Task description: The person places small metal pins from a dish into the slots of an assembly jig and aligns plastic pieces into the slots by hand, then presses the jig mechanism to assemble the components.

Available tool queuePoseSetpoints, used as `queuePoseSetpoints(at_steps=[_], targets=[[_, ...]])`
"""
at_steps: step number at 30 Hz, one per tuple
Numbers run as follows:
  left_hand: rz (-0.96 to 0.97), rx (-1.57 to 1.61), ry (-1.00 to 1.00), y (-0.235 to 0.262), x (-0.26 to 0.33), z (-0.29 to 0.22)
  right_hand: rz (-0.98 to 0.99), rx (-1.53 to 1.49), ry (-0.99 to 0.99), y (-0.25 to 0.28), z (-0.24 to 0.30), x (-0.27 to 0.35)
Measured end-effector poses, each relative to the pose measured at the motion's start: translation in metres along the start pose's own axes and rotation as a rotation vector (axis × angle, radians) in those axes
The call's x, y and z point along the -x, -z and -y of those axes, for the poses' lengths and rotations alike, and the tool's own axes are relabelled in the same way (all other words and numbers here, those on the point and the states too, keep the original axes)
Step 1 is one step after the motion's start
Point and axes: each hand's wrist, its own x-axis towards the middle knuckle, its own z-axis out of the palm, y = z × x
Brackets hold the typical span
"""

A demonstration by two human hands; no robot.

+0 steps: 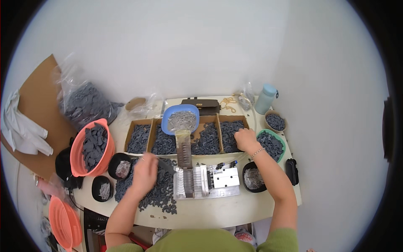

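My left hand (pixel 145 173), slightly blurred, is closed over a heap of small dark grey pieces (pixel 157 195) on the table. A dark grey flat piece (pixel 166 166) sticks out from its fingertips toward the metal fixture (pixel 206 191). That fixture has a toothed left side, a white block on the right and an upright slotted chute (pixel 184 151) behind. My right hand (pixel 247 140) reaches into the rightmost compartment of a divided cardboard box (pixel 171 154), fingers bent down and together at the dark grey pieces (pixel 230 134). What its fingertips hold is hidden.
A blue tray (pixel 165 126) of metal pins stands behind the chute. Black bowls (pixel 247 187) of pins flank the fixture. A green bowl (pixel 283 153) lies beside my right forearm. An orange basket (pixel 110 149) holds larger grey pieces. A blue bottle (pixel 265 101) stands at the back right.
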Motion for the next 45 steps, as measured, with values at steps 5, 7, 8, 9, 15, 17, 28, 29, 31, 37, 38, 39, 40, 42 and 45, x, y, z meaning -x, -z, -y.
queuePoseSetpoints(at_steps=[5,7,8,9,15,17,28,29,31,37,38,39,40,42,45], targets=[[-0.328,0.045,0.19,0.066,-0.019,0.084,-0.128,-0.28,0.061,0.003,0.004,-0.004],[-0.441,-0.014,0.198,0.097,-0.026,0.115,-0.126,-0.306,0.089,0.001,0.007,-0.003],[-0.48,-0.086,0.215,0.11,-0.032,0.131,-0.122,-0.298,0.082,-0.003,0.006,-0.003],[-0.518,-0.154,0.231,0.119,-0.039,0.147,-0.117,-0.287,0.072,-0.007,0.003,-0.003],[-0.508,-0.628,0.148,0.123,-0.05,0.204,-0.087,-0.384,0.085,-0.015,-0.004,-0.006],[-0.271,-0.507,0.095,0.096,-0.059,0.172,-0.072,-0.385,0.047,-0.011,-0.005,-0.002],[0.211,-0.534,0.033,-0.03,-0.078,0.171,-0.445,-0.658,0.139,0.054,0.048,0.053],[0.182,-0.526,0.028,-0.026,-0.077,0.169,-0.417,-0.712,0.166,0.056,0.055,0.06],[0.128,-0.484,0.047,-0.015,-0.074,0.162,-0.324,-0.862,0.207,0.06,0.074,0.073],[0.256,0.343,0.156,-0.002,-0.024,0.048,-0.142,-1.053,0.473,0.038,0.131,0.086],[0.34,0.465,0.103,-0.011,-0.004,0.034,-0.186,-1.039,0.49,0.031,0.138,0.087],[0.427,0.431,0.096,-0.013,0.014,0.018,-0.231,-1.028,0.52,0.024,0.146,0.086],[0.499,0.441,0.093,-0.017,0.029,0.011,-0.204,-1.019,0.493,0.022,0.152,0.087],[0.502,0.402,0.103,-0.031,0.054,0.008,-0.169,-1.024,0.477,0.021,0.16,0.088],[0.366,0.253,-0.097,-0.044,0.068,0.013,-0.133,-1.025,0.458,0.022,0.166,0.092]])
